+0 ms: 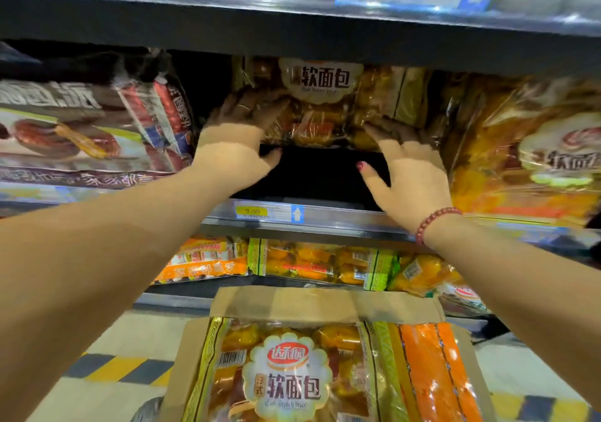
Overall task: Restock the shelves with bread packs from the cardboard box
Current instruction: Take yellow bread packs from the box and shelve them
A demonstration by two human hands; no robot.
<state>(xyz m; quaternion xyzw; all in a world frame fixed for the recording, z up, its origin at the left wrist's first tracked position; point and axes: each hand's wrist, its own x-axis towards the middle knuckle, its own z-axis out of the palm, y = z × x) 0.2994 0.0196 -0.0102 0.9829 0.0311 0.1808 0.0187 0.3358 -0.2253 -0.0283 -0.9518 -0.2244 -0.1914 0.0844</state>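
Note:
A clear bread pack with a white scalloped label stands upright deep in the middle shelf bay. My left hand grips its lower left corner, thumb under the edge. My right hand presses on its lower right corner, fingers spread. Below me, an open cardboard box holds another yellow-edged bread pack of the same kind and an orange pack beside it.
Dark chocolate-bun packs fill the shelf to the left, and a large matching bread pack leans on the right. The shelf edge carries a yellow price tag. More packs lie on the lower shelf. The upper shelf overhangs closely.

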